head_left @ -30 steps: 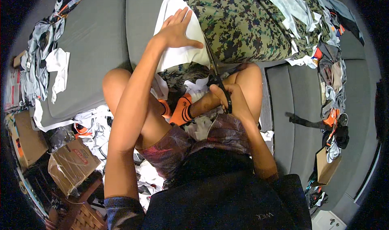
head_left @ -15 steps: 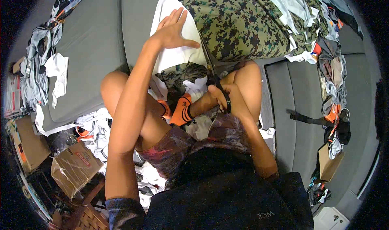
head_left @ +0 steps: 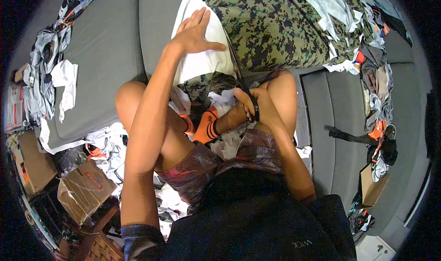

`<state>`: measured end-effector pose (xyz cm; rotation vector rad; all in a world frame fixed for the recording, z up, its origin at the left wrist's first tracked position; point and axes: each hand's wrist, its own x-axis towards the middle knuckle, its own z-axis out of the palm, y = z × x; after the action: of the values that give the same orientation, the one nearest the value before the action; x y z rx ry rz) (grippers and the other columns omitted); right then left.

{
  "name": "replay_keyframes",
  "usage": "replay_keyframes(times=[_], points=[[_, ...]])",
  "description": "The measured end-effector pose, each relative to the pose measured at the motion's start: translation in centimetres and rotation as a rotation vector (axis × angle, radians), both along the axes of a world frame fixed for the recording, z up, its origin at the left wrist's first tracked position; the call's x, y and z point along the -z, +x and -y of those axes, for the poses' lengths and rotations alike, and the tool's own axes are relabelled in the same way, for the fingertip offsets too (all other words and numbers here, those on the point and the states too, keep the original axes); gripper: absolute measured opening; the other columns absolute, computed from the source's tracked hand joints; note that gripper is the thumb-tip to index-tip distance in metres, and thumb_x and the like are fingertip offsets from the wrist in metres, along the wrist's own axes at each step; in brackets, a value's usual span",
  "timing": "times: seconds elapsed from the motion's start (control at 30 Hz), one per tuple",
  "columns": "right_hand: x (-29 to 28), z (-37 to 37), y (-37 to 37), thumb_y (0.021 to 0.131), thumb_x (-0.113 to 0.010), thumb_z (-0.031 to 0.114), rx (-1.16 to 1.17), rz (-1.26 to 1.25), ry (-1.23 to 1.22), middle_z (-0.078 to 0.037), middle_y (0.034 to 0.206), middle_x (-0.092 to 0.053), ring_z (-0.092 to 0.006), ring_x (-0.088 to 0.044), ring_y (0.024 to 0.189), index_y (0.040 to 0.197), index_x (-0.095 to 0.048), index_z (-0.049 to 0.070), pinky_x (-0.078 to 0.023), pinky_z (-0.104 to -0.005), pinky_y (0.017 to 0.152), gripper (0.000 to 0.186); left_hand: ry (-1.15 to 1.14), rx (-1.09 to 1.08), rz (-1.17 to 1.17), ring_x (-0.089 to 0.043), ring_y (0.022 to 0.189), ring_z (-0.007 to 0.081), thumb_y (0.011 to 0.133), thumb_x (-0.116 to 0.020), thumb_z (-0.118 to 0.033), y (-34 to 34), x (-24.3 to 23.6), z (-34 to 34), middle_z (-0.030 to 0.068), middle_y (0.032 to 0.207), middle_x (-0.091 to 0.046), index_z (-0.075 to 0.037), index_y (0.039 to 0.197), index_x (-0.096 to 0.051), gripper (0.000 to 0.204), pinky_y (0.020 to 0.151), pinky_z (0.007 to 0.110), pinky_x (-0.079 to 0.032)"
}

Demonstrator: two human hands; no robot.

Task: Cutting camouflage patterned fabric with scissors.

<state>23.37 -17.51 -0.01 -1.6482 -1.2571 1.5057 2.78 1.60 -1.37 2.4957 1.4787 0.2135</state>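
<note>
My left hand lies spread over a white piece of fabric, fingers pointing away from me and thumb out to the right. Big black-handled scissors are in my right hand, above my right shin. Their long blades run away from me along the border between the white fabric and a camouflage-print fabric. Whether cloth sits between the blades I cannot make out. A darker camouflage piece hangs from the near edge, over white scraps by my orange socks.
Grey cushioned seating surrounds me. White and grey cloth scraps pile up at the left, beside a taped cardboard box. Pale strips lie on the camouflage fabric. A black strap and more garments line the right side.
My right hand and the scissors have shifted slightly forward, and my right thumb sits farther from me. The left hand stays nearly in place on the white fabric.
</note>
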Motion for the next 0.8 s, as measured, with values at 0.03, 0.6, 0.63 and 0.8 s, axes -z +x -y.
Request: replay_keyframes(times=[0.03, 0.6, 0.63, 0.8], points=[[0.0, 0.0, 0.0, 0.084, -0.068, 0.036, -0.001, 0.009, 0.013, 0.001, 0.051, -0.047, -0.0093, -0.039, 0.048, 0.054, -0.054, 0.002, -0.031, -0.0249, 0.044, 0.047, 0.009, -0.001, 0.003, -0.008, 0.145, 0.0233, 0.067, -0.06, -0.074, 0.0, 0.0, 0.0, 0.0132, 0.156, -0.012, 0.0, 0.147, -0.017, 0.117, 0.114, 0.039, -0.012], [0.2, -0.3, -0.6, 0.084, -0.068, 0.039, 0.033, 0.059, 0.012, -0.001, 0.047, -0.047, -0.011, -0.04, 0.044, 0.053, -0.055, 0.003, -0.031, -0.0259, 0.041, 0.049, -0.005, 0.0, 0.016, -0.009, 0.144, 0.0246, 0.064, -0.06, -0.076, 0.0, -0.2, -0.1, 0.016, 0.155, -0.013, 0.001, 0.147, -0.017, 0.121, 0.114, 0.04, -0.013], [0.3, -0.3, -0.7, 0.084, -0.068, 0.039, 0.039, 0.069, 0.02, -0.001, 0.047, -0.047, -0.0109, -0.04, 0.044, 0.053, -0.054, 0.003, -0.031, -0.0258, 0.041, 0.049, -0.003, 0.0, 0.012, -0.009, 0.144, 0.0246, 0.064, -0.06, -0.076, 0.0, -0.2, -0.1, 0.0162, 0.155, -0.013, 0.001, 0.147, -0.017, 0.121, 0.114, 0.04, -0.013], [0.3, -0.3, -0.9, 0.083, -0.068, 0.04, 0.05, 0.052, 0.011, -0.001, 0.047, -0.047, -0.0105, -0.04, 0.043, 0.052, -0.054, 0.004, -0.031, -0.0257, 0.041, 0.05, -0.005, -0.016, 0.007, -0.009, 0.144, 0.0245, 0.063, -0.061, -0.077, 0.0, 0.0, -0.1, 0.0167, 0.155, -0.013, 0.002, 0.146, -0.017, 0.123, 0.114, 0.039, -0.013]])
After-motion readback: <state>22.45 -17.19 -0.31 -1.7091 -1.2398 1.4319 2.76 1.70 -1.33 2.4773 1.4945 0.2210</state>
